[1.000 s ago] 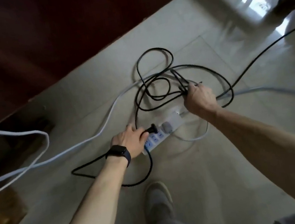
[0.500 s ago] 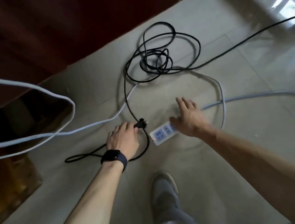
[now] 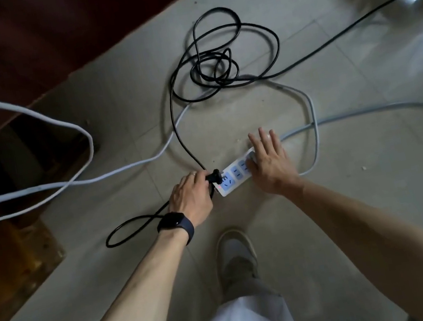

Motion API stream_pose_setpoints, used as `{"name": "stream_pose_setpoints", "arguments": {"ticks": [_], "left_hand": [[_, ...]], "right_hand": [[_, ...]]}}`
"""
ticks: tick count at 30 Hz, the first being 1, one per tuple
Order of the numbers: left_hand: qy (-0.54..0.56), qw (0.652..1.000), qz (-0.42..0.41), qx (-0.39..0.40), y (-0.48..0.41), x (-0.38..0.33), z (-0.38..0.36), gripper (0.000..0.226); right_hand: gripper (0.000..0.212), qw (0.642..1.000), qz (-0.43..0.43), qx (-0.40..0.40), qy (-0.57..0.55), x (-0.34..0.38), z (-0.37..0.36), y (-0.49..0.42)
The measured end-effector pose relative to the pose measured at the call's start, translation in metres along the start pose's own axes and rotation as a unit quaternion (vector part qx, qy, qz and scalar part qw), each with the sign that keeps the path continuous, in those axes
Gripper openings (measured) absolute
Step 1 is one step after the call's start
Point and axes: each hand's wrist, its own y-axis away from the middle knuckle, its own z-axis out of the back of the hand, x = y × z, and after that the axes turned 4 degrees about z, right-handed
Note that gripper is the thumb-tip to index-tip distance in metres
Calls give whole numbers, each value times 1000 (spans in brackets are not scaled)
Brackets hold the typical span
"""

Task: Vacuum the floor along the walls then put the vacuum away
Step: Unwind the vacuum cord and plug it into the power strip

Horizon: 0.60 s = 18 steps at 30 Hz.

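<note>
A white power strip (image 3: 232, 182) with a red light lies on the tiled floor in front of me. My left hand (image 3: 191, 197), with a dark watch on the wrist, grips the black plug (image 3: 214, 175) right at the strip's near-left socket. My right hand (image 3: 271, 163) presses flat on the strip's right end, fingers straight. The plug's black cord (image 3: 220, 66) runs up into a tangled coil and off to the upper right. The vacuum itself is out of view.
The strip's white cable (image 3: 311, 112) loops to the right, and more white cable (image 3: 73, 180) sweeps across the floor on the left. Dark red wooden furniture (image 3: 30, 36) fills the upper left. My shoe (image 3: 236, 257) stands just behind the strip.
My right hand let go of the black cord coil and came down flat on the power strip. My left hand has brought the plug up against the strip's end socket.
</note>
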Motion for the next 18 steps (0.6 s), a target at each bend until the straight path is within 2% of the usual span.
{"name": "stream_pose_setpoints", "arguments": {"ticks": [4, 7, 10, 13, 18], "left_hand": [[-6, 1000, -22, 7, 0, -5, 3, 31], [-10, 999, -9, 36, -2, -6, 3, 32], [-5, 998, 51, 40, -4, -3, 3, 34], [34, 986, 143, 84, -8, 1, -1, 37], [113, 974, 174, 93, -14, 2, -7, 40]], "right_hand": [[66, 1000, 2, 3, -11, -1, 1, -1], [65, 1000, 6, 13, 4, -3, 1, -3], [66, 1000, 0, 1, -15, -2, 0, -2], [67, 1000, -1, 1, -15, -2, 1, -2], [66, 1000, -4, 3, -22, -1, 2, -2]]}}
